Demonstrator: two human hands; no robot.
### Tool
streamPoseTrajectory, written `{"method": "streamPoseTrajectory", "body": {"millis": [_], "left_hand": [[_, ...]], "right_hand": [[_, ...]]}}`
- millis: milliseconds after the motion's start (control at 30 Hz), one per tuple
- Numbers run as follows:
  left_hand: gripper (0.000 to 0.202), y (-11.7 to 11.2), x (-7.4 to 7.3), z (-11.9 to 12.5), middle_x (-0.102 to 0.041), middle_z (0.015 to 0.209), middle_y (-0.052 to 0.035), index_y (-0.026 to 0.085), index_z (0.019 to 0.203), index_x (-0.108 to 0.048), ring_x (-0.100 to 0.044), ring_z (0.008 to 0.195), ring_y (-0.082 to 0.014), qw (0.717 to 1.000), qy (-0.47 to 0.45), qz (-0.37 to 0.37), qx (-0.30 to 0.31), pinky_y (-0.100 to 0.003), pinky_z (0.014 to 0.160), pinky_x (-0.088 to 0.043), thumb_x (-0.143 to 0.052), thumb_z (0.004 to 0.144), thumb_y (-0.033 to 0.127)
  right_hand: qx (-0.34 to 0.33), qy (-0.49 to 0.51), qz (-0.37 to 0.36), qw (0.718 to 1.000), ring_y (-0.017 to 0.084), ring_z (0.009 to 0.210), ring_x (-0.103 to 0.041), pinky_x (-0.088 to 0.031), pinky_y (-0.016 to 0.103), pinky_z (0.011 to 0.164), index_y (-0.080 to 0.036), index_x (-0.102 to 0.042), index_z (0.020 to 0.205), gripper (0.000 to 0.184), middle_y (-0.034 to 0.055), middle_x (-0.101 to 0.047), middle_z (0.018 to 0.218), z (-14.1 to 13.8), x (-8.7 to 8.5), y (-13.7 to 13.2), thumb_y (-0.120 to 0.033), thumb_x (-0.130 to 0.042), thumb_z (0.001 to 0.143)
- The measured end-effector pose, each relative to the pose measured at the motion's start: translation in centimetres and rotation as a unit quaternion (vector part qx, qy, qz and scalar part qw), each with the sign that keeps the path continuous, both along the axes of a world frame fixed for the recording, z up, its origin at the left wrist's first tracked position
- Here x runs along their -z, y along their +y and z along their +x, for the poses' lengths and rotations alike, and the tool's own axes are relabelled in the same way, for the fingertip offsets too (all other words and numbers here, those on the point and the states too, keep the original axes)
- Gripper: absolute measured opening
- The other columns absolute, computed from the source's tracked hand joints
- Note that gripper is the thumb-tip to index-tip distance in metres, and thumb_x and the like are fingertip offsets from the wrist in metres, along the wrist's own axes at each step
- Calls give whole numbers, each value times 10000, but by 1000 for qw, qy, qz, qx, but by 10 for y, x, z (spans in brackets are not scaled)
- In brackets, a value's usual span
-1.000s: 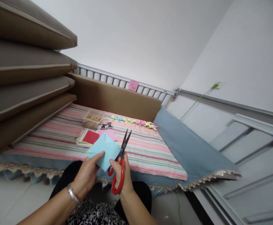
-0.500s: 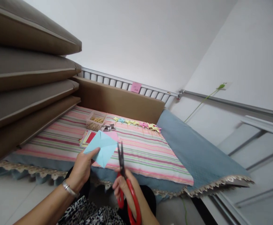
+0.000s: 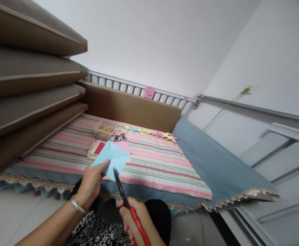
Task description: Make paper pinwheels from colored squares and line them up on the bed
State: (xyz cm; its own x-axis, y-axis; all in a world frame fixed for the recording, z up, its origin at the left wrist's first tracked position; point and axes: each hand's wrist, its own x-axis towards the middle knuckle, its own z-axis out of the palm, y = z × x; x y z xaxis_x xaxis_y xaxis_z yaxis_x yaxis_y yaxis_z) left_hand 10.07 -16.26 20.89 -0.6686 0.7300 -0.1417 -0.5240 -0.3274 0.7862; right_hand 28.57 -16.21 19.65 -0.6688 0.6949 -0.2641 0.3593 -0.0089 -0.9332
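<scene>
A creased square of light blue paper is pinched at its left side by my left hand, thumb on top. My right hand is wrapped round the red handles of a pair of scissors. The dark blades reach up to the lower corner of the blue paper, their tips overlapping it. Whether the blades have cut into it I cannot tell. Beneath and behind the paper lie a stack of coloured sheets and a pink sheet on the striped cloth.
A clear plastic box of small sticks stands behind the sheets, with a small silvery item beside it. Several paper pinwheels lie in a row along the back. Stacked cushions rise at left; a pink note hangs on the rail.
The scissors have moved left and turned, from beside the paper's right corner to its lower corner. My left hand and the blue paper have hardly moved.
</scene>
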Motion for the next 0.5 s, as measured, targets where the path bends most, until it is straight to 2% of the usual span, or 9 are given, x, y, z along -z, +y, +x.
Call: {"method": "streamPoseTrajectory", "body": {"millis": [100,200,500], "left_hand": [[369,0,-1,3,-734,805,-53,107,863,-703,-641,657,-169,1000,5,7,1,-276,640,-500,-817,538,238],[368,0,-3,5,-730,769,-46,105,844,-705,-632,628,-163,1000,5,5,0,-271,623,-496,-823,522,239],[334,0,-4,8,-717,721,-33,111,816,-693,-618,597,-151,1000,-15,10,9,-251,556,-494,-818,526,218]], "right_hand": [[3,2,21,1000,51,335,-353,-265,140,315,-173,-589,972,514,-64,-462,493,-1,1,-1,-644,-480,799],[17,0,44,999,52,334,-364,-258,148,323,-175,-593,935,468,-69,-447,487,-2,1,1,-616,-498,806],[15,27,59,998,51,340,-351,-262,157,335,-169,-586,920,513,-72,-441,494,-4,0,3,-655,-482,793]]}}
